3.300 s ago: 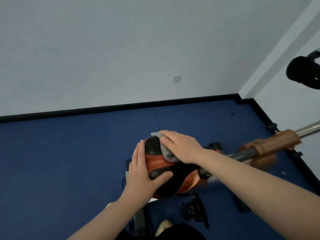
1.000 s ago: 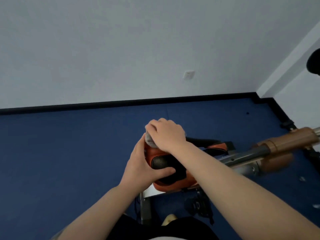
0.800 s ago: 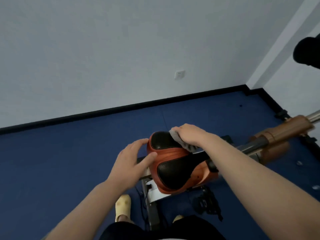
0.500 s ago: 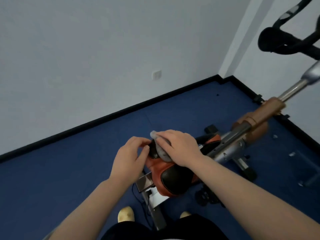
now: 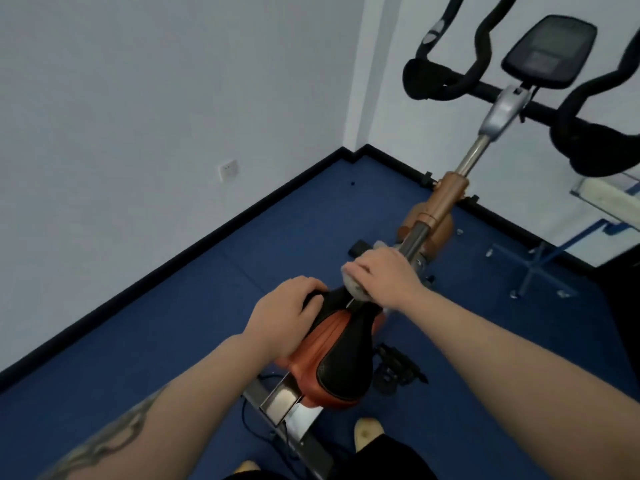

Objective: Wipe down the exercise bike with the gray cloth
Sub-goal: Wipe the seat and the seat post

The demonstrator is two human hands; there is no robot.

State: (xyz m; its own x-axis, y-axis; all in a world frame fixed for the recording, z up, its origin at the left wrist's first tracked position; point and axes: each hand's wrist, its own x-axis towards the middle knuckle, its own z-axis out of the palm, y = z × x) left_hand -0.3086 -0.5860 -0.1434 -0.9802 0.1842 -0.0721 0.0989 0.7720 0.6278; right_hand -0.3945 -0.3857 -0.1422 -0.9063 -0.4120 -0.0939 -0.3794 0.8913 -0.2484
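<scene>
Blue flooring (image 5: 173, 341) meets pale walls along a black skirting board (image 5: 194, 233), and a white wall socket (image 5: 228, 170) sits low on the left wall. On this floor stands the exercise bike (image 5: 440, 206), seen from above and behind, with its black handlebars (image 5: 450, 84) and dark console (image 5: 550, 51) at the upper right and a copper-coloured sleeve around the silver post below them. The right hand (image 5: 382, 278) is curled, knuckles up, around the gray cloth (image 5: 356, 289), which is bunched beneath the palm so that only a pale edge shows under the fingers (image 5: 360, 270). That hand presses the cloth at the narrow front end of the saddle (image 5: 339, 351), just where the saddle nose meets the silver frame tube; whether the cloth touches the saddle or the tube there appears uncertain, since the hand covers the contact. The left hand (image 5: 284, 317) lies just beside it, fingers bent over the black top and orange side of the saddle, gripping its left flank. The two hands are near each other but apart. Below the saddle a black pedal (image 5: 394, 370) shows on the right, a metal base rail (image 5: 287, 414) runs underneath, and a foot in a light sock (image 5: 369, 433) stands beside it.
</scene>
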